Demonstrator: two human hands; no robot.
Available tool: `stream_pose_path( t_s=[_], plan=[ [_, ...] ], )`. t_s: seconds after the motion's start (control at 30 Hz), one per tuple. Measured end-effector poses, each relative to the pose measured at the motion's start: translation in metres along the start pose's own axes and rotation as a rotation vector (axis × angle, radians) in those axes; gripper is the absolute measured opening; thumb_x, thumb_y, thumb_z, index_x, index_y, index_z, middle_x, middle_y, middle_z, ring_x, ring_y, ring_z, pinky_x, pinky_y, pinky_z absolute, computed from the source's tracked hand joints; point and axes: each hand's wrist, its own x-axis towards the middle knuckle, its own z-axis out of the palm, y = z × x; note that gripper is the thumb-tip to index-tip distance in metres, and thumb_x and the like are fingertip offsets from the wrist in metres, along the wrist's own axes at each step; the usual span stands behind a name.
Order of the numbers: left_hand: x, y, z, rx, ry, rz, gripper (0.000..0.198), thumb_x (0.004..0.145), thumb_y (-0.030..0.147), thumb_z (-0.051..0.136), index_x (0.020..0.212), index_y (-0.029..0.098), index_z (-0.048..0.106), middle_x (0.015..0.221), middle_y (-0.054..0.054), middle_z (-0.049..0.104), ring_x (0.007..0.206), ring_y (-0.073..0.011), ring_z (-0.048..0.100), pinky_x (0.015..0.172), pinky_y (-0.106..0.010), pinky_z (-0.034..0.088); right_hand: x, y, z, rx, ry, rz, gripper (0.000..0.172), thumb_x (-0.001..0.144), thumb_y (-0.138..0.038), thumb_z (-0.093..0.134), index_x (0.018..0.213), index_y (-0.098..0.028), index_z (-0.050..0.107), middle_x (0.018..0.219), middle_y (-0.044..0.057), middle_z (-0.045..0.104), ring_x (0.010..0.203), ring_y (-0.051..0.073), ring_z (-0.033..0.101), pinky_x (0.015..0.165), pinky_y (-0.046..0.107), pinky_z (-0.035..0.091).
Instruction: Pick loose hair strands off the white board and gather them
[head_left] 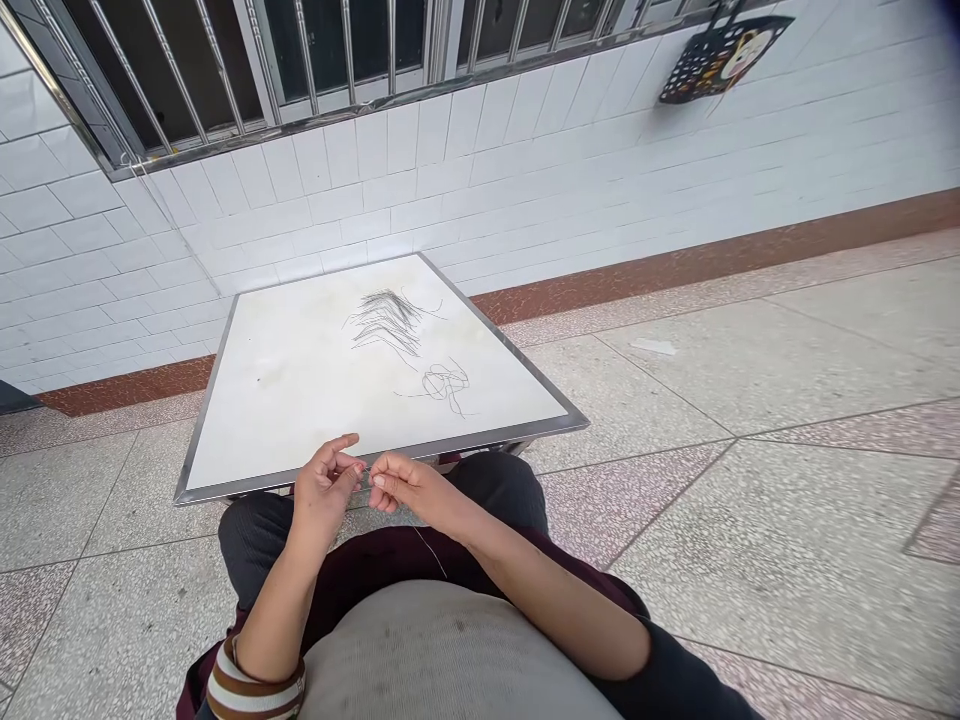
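Observation:
My left hand [324, 487] and my right hand [401, 484] meet fingertip to fingertip just in front of the near edge of a low white table [300, 380] with a metal rim. Both hands pinch something very thin between them, probably a fine thread; a thin strand [431, 550] trails down over my lap. On the table top lie a bundle of short dark threads [386, 318] and a loose curled thread [444, 383] nearer to me on the right.
A white tiled wall with a barred window runs behind the table. A dark patterned basket [724, 55] hangs on the wall at upper right. Speckled floor tiles surround the table; a small scrap [652, 346] lies on the floor.

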Motion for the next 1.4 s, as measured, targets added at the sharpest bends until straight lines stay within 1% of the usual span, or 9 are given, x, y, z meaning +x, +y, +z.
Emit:
stream_pose_path(
  t_s=[0.17,0.33,0.53,0.6,0.8,0.93,1.07,1.3,1.4],
  plan=[
    [-0.001,0.004,0.000,-0.005,-0.027,-0.019,0.038,0.074,0.026,0.069,0.110,0.017,0.065,0.073,0.000,0.066,0.069,-0.0123,0.060,0.065,-0.025,0.050,-0.002,-0.003,0.001,0.086,-0.013,0.023,0.034,0.083,-0.051,0.061,0.085,-0.018,0.056,0.073,0.000,0.066,0.067,0.012,0.058,0.067,0.027,0.046],
    [0.000,0.007,-0.002,0.018,-0.088,-0.023,0.038,0.074,0.023,0.066,0.111,0.017,0.064,0.072,0.001,0.065,0.067,-0.0118,0.059,0.067,-0.025,0.049,-0.002,-0.002,0.001,0.157,-0.065,0.055,0.034,0.085,-0.052,0.059,0.085,-0.018,0.057,0.072,0.000,0.065,0.066,0.011,0.057,0.065,0.026,0.043],
    [0.000,0.007,-0.002,0.077,-0.133,-0.026,0.040,0.074,0.023,0.066,0.114,0.018,0.063,0.074,0.000,0.066,0.070,-0.0132,0.060,0.069,-0.027,0.050,0.000,0.002,0.003,0.120,-0.028,0.018,0.031,0.085,-0.049,0.059,0.081,-0.018,0.056,0.067,-0.002,0.062,0.065,0.012,0.056,0.063,0.025,0.041],
    [0.000,0.008,-0.002,0.111,-0.109,-0.010,0.036,0.075,0.022,0.064,0.111,0.019,0.065,0.073,0.000,0.065,0.069,-0.0131,0.060,0.070,-0.027,0.050,0.000,0.002,0.003,0.093,-0.033,0.003,0.029,0.087,-0.047,0.057,0.081,-0.018,0.056,0.068,-0.002,0.063,0.065,0.012,0.056,0.064,0.025,0.041],
    [-0.001,0.010,-0.009,0.220,0.043,0.076,0.027,0.078,0.022,0.060,0.104,0.020,0.069,0.077,0.000,0.065,0.064,-0.0111,0.055,0.067,-0.025,0.049,-0.004,0.007,-0.003,-0.080,-0.064,-0.073,0.022,0.091,-0.039,0.052,0.081,-0.019,0.055,0.069,-0.002,0.062,0.066,0.012,0.056,0.068,0.026,0.045],
    [0.000,0.004,-0.015,0.254,0.061,0.100,0.027,0.079,0.023,0.059,0.103,0.020,0.069,0.075,-0.001,0.064,0.064,-0.0119,0.055,0.067,-0.025,0.048,-0.012,0.008,-0.007,-0.268,-0.041,-0.113,0.019,0.093,-0.032,0.047,0.083,-0.020,0.057,0.071,-0.002,0.063,0.069,0.013,0.056,0.070,0.026,0.044],
    [-0.001,-0.002,-0.018,0.281,0.087,0.114,0.026,0.080,0.023,0.058,0.103,0.021,0.070,0.081,-0.002,0.066,0.067,-0.0126,0.057,0.067,-0.026,0.049,-0.021,0.008,-0.012,-0.404,-0.023,-0.125,0.020,0.095,-0.030,0.045,0.082,-0.020,0.057,0.071,-0.002,0.063,0.068,0.013,0.055,0.068,0.026,0.042],
    [-0.001,-0.004,-0.022,0.293,0.141,0.157,0.020,0.081,0.023,0.057,0.095,0.020,0.070,0.101,-0.005,0.070,0.071,-0.0131,0.059,0.067,-0.026,0.049,-0.038,0.019,-0.020,-0.510,0.022,-0.117,0.022,0.096,-0.028,0.042,0.080,-0.021,0.055,0.070,-0.002,0.062,0.068,0.014,0.056,0.068,0.027,0.042],
    [-0.001,-0.010,-0.023,0.330,0.130,0.168,0.022,0.082,0.023,0.055,0.098,0.021,0.070,0.099,-0.005,0.070,0.068,-0.0122,0.058,0.067,-0.026,0.048,-0.045,0.024,-0.023,-0.555,0.026,-0.096,0.023,0.095,-0.028,0.041,0.078,-0.021,0.055,0.070,-0.002,0.062,0.067,0.014,0.055,0.068,0.027,0.041]
  ],
)
